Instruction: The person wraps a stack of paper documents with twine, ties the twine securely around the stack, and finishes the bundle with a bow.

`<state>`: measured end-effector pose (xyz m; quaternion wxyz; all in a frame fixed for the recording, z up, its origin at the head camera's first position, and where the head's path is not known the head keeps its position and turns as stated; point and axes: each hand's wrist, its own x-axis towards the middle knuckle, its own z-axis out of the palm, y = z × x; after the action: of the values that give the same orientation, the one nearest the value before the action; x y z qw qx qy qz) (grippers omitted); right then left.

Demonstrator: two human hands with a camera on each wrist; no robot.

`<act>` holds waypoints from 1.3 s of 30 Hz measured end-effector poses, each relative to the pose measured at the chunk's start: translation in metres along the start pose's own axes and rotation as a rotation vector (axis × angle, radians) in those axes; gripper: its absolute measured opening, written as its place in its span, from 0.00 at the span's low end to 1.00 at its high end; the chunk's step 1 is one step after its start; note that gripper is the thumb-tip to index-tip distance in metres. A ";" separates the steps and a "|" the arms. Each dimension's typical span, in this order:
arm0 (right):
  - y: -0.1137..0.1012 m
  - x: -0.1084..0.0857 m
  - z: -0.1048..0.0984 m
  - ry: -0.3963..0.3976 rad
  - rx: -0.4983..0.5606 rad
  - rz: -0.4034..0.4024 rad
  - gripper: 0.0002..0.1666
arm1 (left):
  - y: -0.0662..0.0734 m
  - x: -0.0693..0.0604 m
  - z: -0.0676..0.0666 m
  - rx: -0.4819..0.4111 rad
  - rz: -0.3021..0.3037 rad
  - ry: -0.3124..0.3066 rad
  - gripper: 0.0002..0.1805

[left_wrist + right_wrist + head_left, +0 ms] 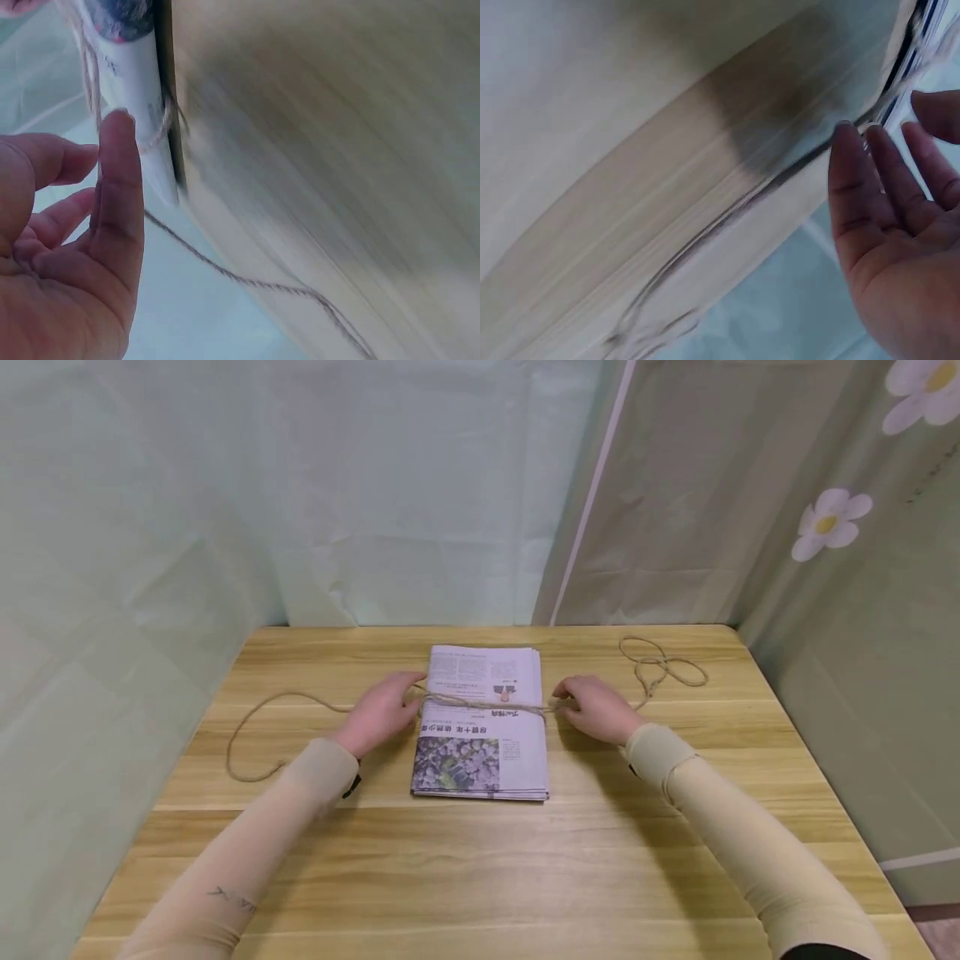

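A folded stack of newspapers (457, 722) lies on the wooden table, with strands of brown twine (480, 703) running across its top. My left hand (378, 714) is at the stack's left edge; the twine runs between its thumb and fingers, which appear to pinch it. A loose length trails left from that hand. Beside the right edge, my right hand (596, 708) has its fingers loosely bent around the twine. In the right wrist view the thumb stands apart from the nearer fingers (851, 180), and the twine passes behind their tips.
The loose twine end (678, 670) lies in loops at the table's back right. A curtain (420, 527) hangs behind the table (480, 877), and another with printed flowers is at the right.
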<state>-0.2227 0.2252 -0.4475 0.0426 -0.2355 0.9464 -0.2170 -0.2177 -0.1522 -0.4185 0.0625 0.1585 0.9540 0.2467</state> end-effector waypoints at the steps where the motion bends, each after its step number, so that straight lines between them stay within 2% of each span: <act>1: -0.004 0.003 0.003 -0.006 0.005 0.004 0.15 | 0.002 0.002 0.003 0.014 -0.001 0.007 0.26; 8: -0.013 0.010 0.016 0.016 0.028 0.047 0.09 | 0.002 0.007 0.014 0.072 -0.026 0.027 0.12; 12: -0.015 0.010 0.017 0.006 0.029 0.044 0.05 | -0.001 0.001 0.013 0.026 -0.052 0.014 0.15; 16: -0.014 0.009 0.017 0.001 0.015 0.047 0.04 | -0.003 -0.003 0.012 -0.038 -0.099 -0.023 0.21; 20: -0.014 0.007 0.018 0.006 -0.003 0.053 0.04 | -0.004 -0.004 0.012 -0.081 -0.130 -0.074 0.18; 23: -0.014 0.007 0.018 0.004 -0.008 0.059 0.05 | -0.005 -0.003 0.012 -0.105 -0.127 -0.094 0.15; 28: -0.012 0.006 0.017 0.003 0.001 0.068 0.05 | -0.003 0.000 0.015 -0.118 -0.108 -0.073 0.11; 31: -0.009 0.005 0.017 0.007 0.007 0.080 0.05 | 0.000 0.002 0.018 -0.160 -0.102 -0.078 0.09; 35: -0.003 0.003 0.016 0.012 0.010 0.104 0.05 | 0.003 0.004 0.022 -0.182 -0.091 -0.095 0.09; 39: 0.001 0.001 0.015 0.016 0.006 0.108 0.05 | 0.006 0.003 0.023 -0.210 -0.112 -0.102 0.11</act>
<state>-0.2209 0.2199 -0.4610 0.0475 -0.1821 0.9574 -0.2189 -0.2142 -0.1355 -0.4354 0.1409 0.1099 0.9259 0.3328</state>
